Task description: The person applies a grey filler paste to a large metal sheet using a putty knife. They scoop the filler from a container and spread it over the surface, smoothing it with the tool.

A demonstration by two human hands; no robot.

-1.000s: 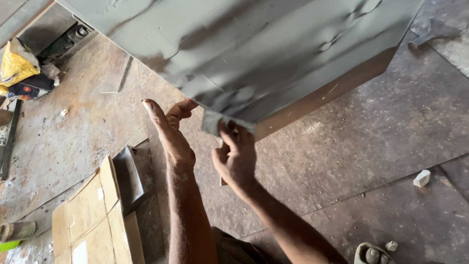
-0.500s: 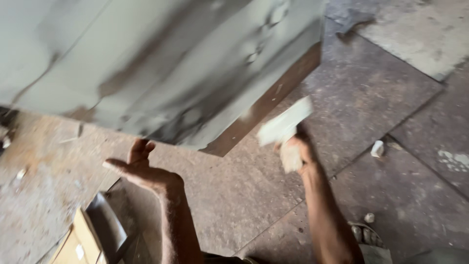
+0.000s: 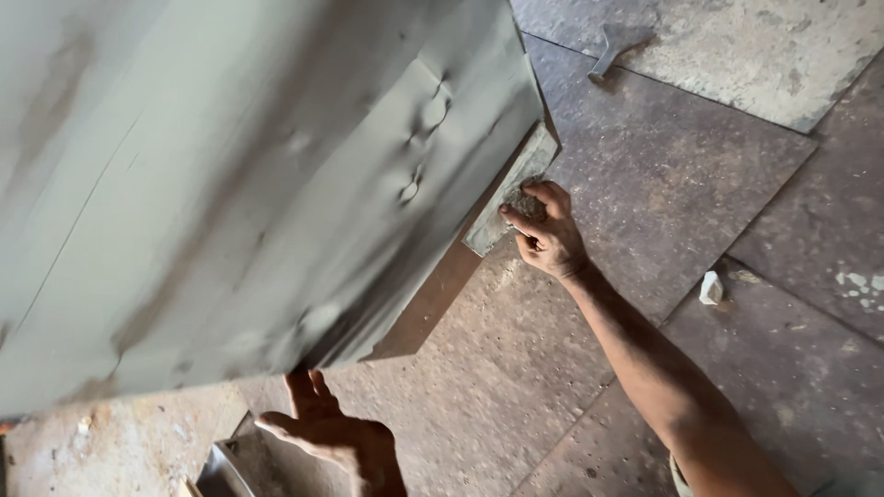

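A large grey-green dented metal panel (image 3: 239, 184) fills the upper left of the head view, tilted over a rusty floor. My right hand (image 3: 551, 237) grips a flat putty blade (image 3: 505, 198) smeared with grey filler, pressed against the panel's lower right corner. My left hand (image 3: 322, 431) is below the panel's bottom edge, fingers apart and reaching up under it, holding nothing that I can see.
Rusty metal floor plates (image 3: 663, 184) lie under everything. A small white lump (image 3: 711, 288) sits on the floor right of my forearm. A grey metal piece (image 3: 615, 46) lies at the top. A metal tray edge (image 3: 221, 469) shows at the bottom left.
My right hand swung out to the right with the blade, then brought it back onto the panel's right corner. The view shifted left and closer; my left hand dropped below the panel edge.
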